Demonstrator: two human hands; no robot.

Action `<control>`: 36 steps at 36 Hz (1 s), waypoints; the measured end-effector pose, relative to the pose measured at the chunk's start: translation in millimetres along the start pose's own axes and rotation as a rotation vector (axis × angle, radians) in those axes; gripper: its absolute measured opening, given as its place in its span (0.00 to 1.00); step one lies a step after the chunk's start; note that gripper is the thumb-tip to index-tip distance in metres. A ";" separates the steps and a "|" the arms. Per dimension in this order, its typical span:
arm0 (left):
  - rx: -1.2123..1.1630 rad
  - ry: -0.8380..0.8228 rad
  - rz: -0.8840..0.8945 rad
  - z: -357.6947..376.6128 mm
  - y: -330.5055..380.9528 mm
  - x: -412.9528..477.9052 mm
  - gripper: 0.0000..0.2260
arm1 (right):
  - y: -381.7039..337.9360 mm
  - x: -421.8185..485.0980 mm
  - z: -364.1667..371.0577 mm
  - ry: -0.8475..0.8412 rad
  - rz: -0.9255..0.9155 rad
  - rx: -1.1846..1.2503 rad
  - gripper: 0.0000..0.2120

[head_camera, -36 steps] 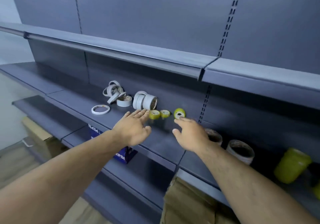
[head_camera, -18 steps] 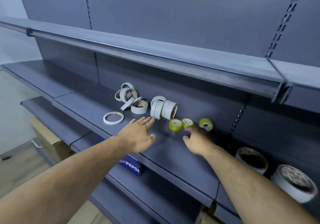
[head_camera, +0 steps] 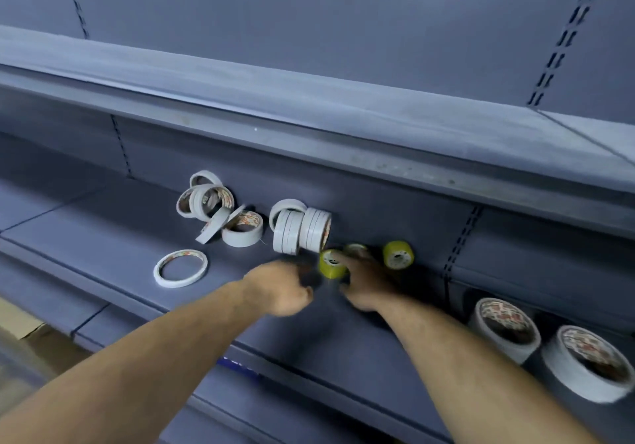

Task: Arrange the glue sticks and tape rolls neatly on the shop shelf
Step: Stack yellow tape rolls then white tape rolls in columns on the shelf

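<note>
On the shelf (head_camera: 103,234), a flat tape roll (head_camera: 180,268) lies left of the upright white tape rolls (head_camera: 302,230), in front of them hovers the blurred left hand (head_camera: 278,287), whose fingers I cannot read as open or closed, and just right the right hand (head_camera: 366,283) touches a yellow tape roll (head_camera: 330,265), grip unclear.

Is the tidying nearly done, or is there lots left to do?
Not far along, it seems. Done: one row of white rolls stands on edge. In hand: the right hand touches a yellow roll; its grip is blurred, as is the left hand. Left: the tumbled white pile, the flat ring, a second yellow roll. No glue sticks show.
</note>
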State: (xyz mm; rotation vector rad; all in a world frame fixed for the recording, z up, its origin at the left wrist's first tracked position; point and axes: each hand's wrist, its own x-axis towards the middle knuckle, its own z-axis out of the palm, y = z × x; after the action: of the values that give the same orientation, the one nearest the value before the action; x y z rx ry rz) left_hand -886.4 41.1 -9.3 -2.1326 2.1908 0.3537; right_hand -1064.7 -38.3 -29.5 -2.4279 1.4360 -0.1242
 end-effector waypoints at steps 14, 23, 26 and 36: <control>-0.090 -0.039 0.158 -2.8 6.3 45.4 0.17 | 25.2 -19.9 -12.1 0.082 0.238 0.043 0.12; -0.157 -0.035 0.262 0.6 33.6 57.1 0.12 | 65.4 -45.0 -13.4 0.169 0.417 0.442 0.16; -0.165 -0.032 0.289 2.7 40.4 59.2 0.16 | 68.2 -47.2 -12.6 0.178 0.419 0.472 0.18; -0.162 -0.050 0.280 2.1 41.7 68.1 0.20 | 62.1 -45.9 -18.6 0.142 0.370 0.340 0.33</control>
State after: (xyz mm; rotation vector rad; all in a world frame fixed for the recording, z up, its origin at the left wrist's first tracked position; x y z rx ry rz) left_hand -930.7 -24.5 -20.4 -1.8611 2.5132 0.6133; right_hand -1143.7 -30.3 -27.4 -1.8851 1.7375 -0.4229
